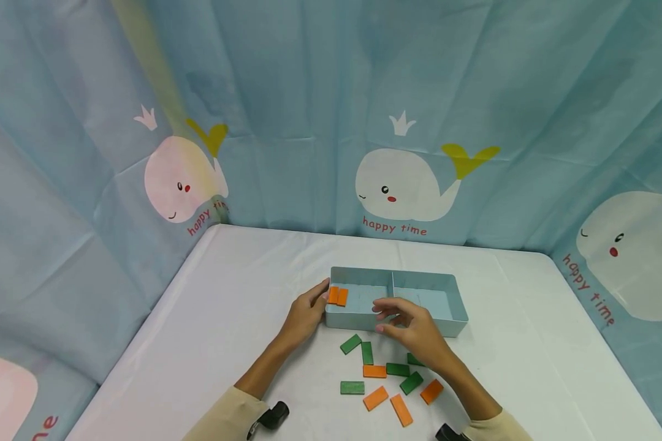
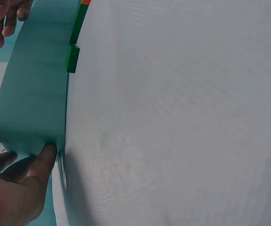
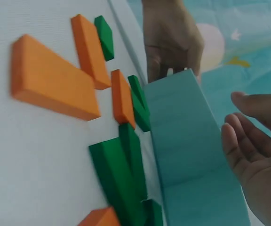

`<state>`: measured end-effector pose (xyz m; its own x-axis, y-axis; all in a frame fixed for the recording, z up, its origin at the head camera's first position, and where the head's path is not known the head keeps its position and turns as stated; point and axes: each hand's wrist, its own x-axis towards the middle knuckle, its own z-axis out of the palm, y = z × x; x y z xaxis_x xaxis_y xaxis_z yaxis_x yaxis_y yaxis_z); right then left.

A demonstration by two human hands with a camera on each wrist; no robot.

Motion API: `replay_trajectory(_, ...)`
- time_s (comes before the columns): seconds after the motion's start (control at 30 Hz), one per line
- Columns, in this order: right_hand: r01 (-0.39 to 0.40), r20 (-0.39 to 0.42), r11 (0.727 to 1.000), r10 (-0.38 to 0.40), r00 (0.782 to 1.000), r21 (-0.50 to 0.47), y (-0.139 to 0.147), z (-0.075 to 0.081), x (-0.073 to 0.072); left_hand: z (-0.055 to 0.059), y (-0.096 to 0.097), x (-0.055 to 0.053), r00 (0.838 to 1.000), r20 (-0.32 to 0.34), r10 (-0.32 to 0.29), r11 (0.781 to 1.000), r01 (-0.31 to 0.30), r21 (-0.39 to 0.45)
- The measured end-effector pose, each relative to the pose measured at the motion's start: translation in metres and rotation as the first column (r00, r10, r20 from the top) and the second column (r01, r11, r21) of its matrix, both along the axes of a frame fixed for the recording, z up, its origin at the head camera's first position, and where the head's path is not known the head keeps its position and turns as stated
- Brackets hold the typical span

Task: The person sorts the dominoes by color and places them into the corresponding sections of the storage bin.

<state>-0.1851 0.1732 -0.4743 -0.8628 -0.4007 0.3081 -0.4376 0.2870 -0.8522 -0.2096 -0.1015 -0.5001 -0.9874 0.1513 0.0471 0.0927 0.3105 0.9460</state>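
A blue-grey box (image 1: 358,321) with one divider lies across the table. Two orange blocks (image 1: 342,297) are in its left compartment, side by side against the left wall. My left hand (image 1: 300,318) holds the box by its left end; in the left wrist view, fingertips (image 2: 48,151) press on that end. My right hand (image 1: 414,331) is over the box's front wall, near the divider. Its fingers are loosely curved, thumb apart, with nothing between them, as the right wrist view also shows. Loose green blocks (image 1: 352,388) and orange blocks (image 1: 401,410) lie in front of the box.
The white-covered table (image 1: 243,306) extends to both sides of the box. A blue curtain (image 1: 298,122) printed with whales hangs behind and beside it. One green block (image 1: 415,359) is partly hidden under the right hand.
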Motion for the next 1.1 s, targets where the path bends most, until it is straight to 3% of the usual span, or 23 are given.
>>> replay_trajectory(0.63, 0.013, 0.111, 1.000, -0.014, 0.994, 0.013, 0.029, -0.018, 0.028, 0.001, 0.000, 0.001, 1.000, -0.002, -0.001, 1.000, 0.001, -0.004)
replay_trajectory(1.1, 0.116, 0.137, 0.991, -0.124, 0.983, 0.070, 0.044, -0.024, 0.052, 0.001, 0.001, 0.001, 1.000, -0.008, 0.000, 1.000, 0.000, -0.011)
